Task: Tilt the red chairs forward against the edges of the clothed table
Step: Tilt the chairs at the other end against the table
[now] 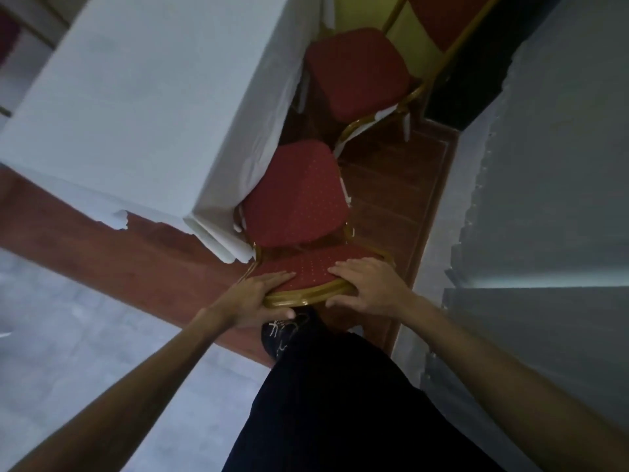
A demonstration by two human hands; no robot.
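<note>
A red chair (pixel 296 195) with a gold frame stands right below me, its seat beside the corner of the table draped in white cloth (pixel 146 97). My left hand (pixel 258 294) grips the left end of the chair's backrest top, fingers over the red padding and thumb under the gold rail. My right hand (pixel 367 284) grips the right end the same way. A second red chair (pixel 357 69) stands farther along the same table side, its seat facing the cloth.
A grey wall (pixel 544 165) runs close on the right, leaving a narrow strip of reddish-brown floor (pixel 391 192). My dark trouser leg and shoe (pixel 286 332) stand just behind the chair. Part of a third chair's red backrest (pixel 442 15) shows at the top.
</note>
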